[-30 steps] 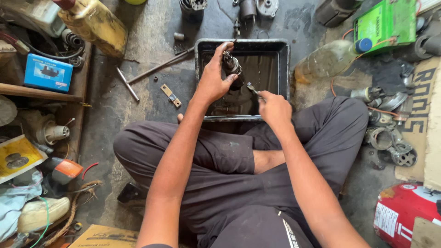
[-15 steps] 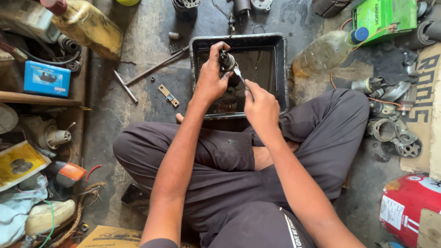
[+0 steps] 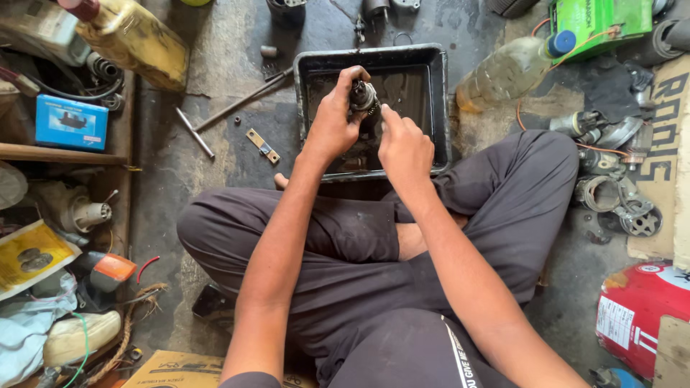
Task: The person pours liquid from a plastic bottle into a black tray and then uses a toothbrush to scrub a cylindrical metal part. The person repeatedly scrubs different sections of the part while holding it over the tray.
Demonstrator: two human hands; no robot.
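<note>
- Two hands meet over a black metal tray on the floor.
- Left hand is closed around a small round metal part, which sticks out above its fingers.
- Right hand sits just beside the part, fingers curled, one fingertip touching it.
- Near the tray lie a long metal rod and a plastic bottle.

Repair workshop: oily tray, scattered metal parts, grimy floor.

One black tray, two plastic bottles, one blue box, one red cylinder, one T-handled wrench.
</note>
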